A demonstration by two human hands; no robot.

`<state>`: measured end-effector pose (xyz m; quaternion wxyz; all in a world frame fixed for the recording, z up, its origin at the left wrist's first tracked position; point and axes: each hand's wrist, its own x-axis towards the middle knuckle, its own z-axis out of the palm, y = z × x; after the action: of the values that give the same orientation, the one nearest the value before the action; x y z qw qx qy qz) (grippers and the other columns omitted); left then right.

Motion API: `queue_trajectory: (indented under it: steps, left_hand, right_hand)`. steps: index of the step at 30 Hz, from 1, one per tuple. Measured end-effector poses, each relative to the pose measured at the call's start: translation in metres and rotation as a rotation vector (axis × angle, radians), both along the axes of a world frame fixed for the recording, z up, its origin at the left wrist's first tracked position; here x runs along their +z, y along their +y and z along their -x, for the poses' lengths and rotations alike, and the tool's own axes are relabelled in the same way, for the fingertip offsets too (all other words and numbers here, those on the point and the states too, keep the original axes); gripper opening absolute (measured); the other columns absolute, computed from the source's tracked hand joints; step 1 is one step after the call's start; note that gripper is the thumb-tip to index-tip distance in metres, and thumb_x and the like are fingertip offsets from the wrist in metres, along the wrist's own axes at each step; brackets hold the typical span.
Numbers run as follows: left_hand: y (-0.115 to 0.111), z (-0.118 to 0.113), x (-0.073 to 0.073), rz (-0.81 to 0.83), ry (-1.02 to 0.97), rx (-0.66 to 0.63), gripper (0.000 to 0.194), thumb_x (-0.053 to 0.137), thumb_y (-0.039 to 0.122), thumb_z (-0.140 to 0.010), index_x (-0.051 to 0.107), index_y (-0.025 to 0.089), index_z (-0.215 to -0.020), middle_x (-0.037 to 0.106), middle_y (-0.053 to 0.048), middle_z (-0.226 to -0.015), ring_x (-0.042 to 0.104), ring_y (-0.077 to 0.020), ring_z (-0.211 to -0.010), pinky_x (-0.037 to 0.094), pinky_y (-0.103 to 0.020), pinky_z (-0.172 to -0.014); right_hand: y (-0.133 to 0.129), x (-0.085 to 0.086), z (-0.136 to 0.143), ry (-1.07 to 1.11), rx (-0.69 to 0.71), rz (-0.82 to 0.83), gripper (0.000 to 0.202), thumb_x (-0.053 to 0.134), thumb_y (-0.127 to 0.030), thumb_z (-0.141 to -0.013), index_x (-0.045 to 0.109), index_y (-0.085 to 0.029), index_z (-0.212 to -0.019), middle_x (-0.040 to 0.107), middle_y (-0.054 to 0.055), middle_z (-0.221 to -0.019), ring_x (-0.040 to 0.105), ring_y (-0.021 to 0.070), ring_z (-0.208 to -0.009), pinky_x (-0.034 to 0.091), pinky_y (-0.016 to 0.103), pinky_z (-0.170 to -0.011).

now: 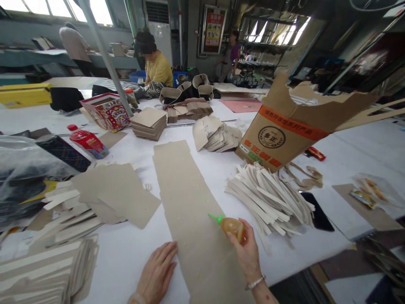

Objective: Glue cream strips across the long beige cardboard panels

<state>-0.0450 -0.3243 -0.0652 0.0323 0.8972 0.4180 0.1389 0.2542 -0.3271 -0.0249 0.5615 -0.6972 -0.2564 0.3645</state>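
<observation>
A long grey-brown cardboard strip lies across the middle of the white table. My right hand is wrapped round an amber squeeze bottle, whose green nozzle points left above the strip. My left hand rests flat at the strip's left edge, fingers stretched out and holding nothing. To the right lies a heap of narrow pale strips. Flat grey boards are piled on the left, with stacked pieces nearer to me.
A cardboard box leans at the right, near a phone. Card stacks and fanned pieces stand farther back. A red bottle is at the left. A person in yellow sits across the table.
</observation>
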Motion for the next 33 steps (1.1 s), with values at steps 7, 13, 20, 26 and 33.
queue_trajectory:
  steps: [7, 13, 20, 26, 33]
  left_hand:
    - [0.001, 0.003, 0.001, 0.019, -0.006, -0.012, 0.040, 0.049, 0.032, -0.082, 0.049, 0.024, -0.121, 0.055, -0.003, -0.123, 0.053, -0.0191, -0.111, 0.052, -0.032, -0.088]
    - [0.003, 0.003, 0.006, 0.050, -0.034, -0.022, 0.040, 0.047, 0.031, -0.083, 0.048, 0.026, -0.123, 0.056, -0.003, -0.123, 0.053, -0.0188, -0.111, 0.052, -0.031, -0.087]
    - [0.014, 0.008, 0.013, -0.004, -0.057, 0.004, 0.033, 0.048, 0.029, -0.082, 0.054, 0.022, -0.114, 0.060, -0.005, -0.116, 0.056, -0.0181, -0.106, 0.052, -0.029, -0.087]
    - [0.050, 0.009, 0.009, -0.089, -0.056, 0.093, 0.035, 0.048, 0.028, -0.081, 0.053, 0.018, -0.115, 0.060, -0.007, -0.115, 0.057, -0.0190, -0.104, 0.053, -0.031, -0.085]
    - [0.076, 0.012, 0.005, -0.120, -0.019, 0.099, 0.033, 0.049, 0.033, -0.081, 0.055, 0.020, -0.110, 0.061, -0.005, -0.114, 0.059, -0.0187, -0.099, 0.054, -0.030, -0.081]
  right_hand:
    - [-0.011, 0.006, 0.035, 0.020, 0.143, 0.026, 0.059, 0.072, -0.031, -0.059, 0.049, -0.022, -0.113, 0.057, 0.005, -0.112, 0.053, 0.0249, -0.104, 0.041, 0.036, -0.093]
    - [-0.020, -0.005, 0.070, 0.191, 0.227, 0.039, 0.061, 0.072, -0.027, -0.059, 0.047, -0.024, -0.115, 0.057, 0.005, -0.115, 0.052, 0.0258, -0.107, 0.041, 0.037, -0.093]
    - [0.005, 0.013, 0.065, 0.561, 0.136, -0.022, 0.064, 0.072, -0.034, -0.063, 0.041, -0.024, -0.117, 0.062, 0.008, -0.107, 0.060, 0.0273, -0.096, 0.050, 0.043, -0.080]
    - [0.050, 0.011, 0.031, 0.205, 0.083, -0.067, 0.065, 0.072, -0.034, -0.063, 0.041, -0.024, -0.119, 0.060, 0.004, -0.106, 0.057, 0.0233, -0.098, 0.045, 0.038, -0.088]
    - [0.083, -0.005, 0.018, -0.035, 0.063, -0.085, 0.065, 0.072, -0.034, -0.059, 0.045, -0.025, -0.117, 0.055, 0.001, -0.112, 0.053, 0.0212, -0.101, 0.041, 0.033, -0.092]
